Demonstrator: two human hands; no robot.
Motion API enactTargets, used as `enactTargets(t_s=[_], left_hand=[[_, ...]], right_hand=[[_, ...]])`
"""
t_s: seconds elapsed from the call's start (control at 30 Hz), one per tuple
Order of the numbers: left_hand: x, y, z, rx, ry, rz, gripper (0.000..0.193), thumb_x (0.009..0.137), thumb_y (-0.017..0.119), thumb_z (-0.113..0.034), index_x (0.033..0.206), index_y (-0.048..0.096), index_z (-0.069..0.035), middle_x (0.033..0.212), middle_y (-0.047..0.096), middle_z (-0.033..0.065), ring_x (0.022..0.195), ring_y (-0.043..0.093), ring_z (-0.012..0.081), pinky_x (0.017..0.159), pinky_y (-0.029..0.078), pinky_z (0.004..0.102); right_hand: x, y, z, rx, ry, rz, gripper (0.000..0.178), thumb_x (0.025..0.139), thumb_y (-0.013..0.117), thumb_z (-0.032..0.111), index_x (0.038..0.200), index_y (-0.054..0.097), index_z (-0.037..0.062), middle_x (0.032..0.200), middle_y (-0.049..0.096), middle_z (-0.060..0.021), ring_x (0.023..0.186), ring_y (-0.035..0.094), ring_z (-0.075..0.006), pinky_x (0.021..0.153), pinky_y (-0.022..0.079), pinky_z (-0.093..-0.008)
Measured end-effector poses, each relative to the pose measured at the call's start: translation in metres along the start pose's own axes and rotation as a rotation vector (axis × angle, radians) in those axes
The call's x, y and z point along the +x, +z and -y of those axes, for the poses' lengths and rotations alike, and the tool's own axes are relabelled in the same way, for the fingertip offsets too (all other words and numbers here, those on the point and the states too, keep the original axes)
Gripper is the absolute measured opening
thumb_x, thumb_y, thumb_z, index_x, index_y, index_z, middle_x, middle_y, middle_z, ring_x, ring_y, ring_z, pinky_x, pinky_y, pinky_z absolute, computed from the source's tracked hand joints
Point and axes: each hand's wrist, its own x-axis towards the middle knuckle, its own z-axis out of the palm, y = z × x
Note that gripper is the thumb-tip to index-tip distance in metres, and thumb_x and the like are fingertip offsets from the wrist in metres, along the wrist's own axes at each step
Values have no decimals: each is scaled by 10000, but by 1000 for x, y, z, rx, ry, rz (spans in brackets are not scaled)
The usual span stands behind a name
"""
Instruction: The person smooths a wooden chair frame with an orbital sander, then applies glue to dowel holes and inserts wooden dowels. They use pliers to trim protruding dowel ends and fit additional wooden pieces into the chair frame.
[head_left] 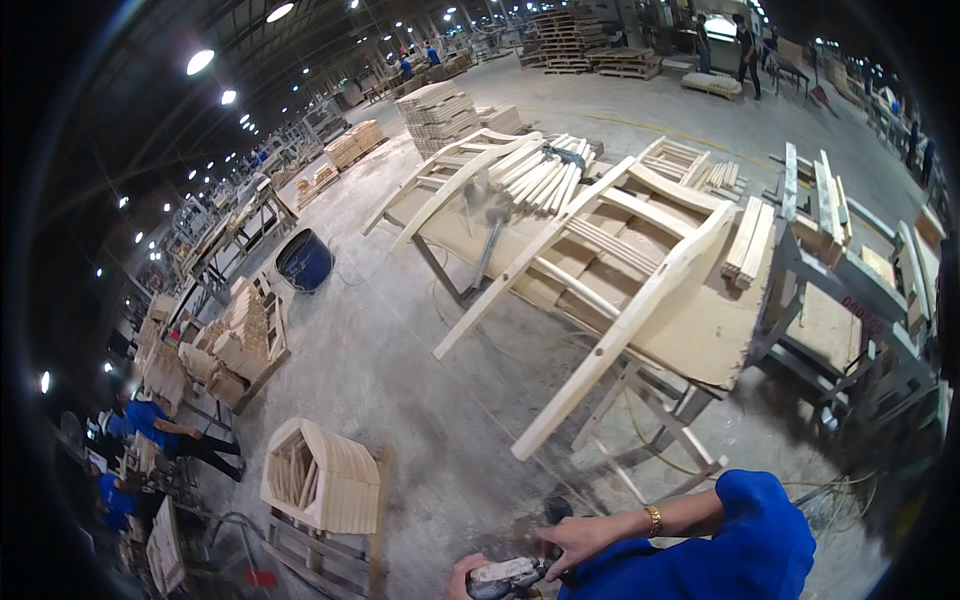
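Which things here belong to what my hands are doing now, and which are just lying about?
In hand:
- grey power tool, held low in both hands: left hand, right hand
- nearest work: pale wooden chair frame lying on the workbench

Lying about:
- bundle of turned sticks
- blue barrel
- curved slat stack
- stacked boards

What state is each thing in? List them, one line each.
Left hand: curled around the power tool's end.
Right hand: grip laid over the tool from above.
Power tool: held low between both hands.
Chair frame: unfinished, lying tilted across the workbench.
Workbench: loaded with wooden parts.
Blue barrel: upright on the floor.
Curved slat stack: piled on a pallet.
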Motion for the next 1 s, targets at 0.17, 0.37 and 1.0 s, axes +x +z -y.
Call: enactTargets(t_s=[0.17,0.37,1.0], left_hand=[[123,-69,-1,36,92,331,879,586,842,-173,1311,369,-23,1170,523,160,1092,519,255,934,428,385],[265,-108,1,-296,120,729,1221,552,883,-105,1488,100,-71,1314,419,157,1231,423,283,1045,347,410],[539,-67,-28,149,832,998,536,746,760,-109,1227,539,-25,1182,568,161,1054,580,306,915,476,369]], right_hand=[[94,-58,26,93,-429,-248,903,650,840,289,1333,322,6,1231,506,-233,1139,525,-361,945,444,-389],[150,-124,37,16,-264,-433,905,616,865,272,1307,338,23,1186,474,-220,1105,511,-391,932,443,-425],[136,-138,28,-294,994,-1512,763,701,777,212,1373,430,314,1207,445,-203,887,628,-399,731,551,-466]])
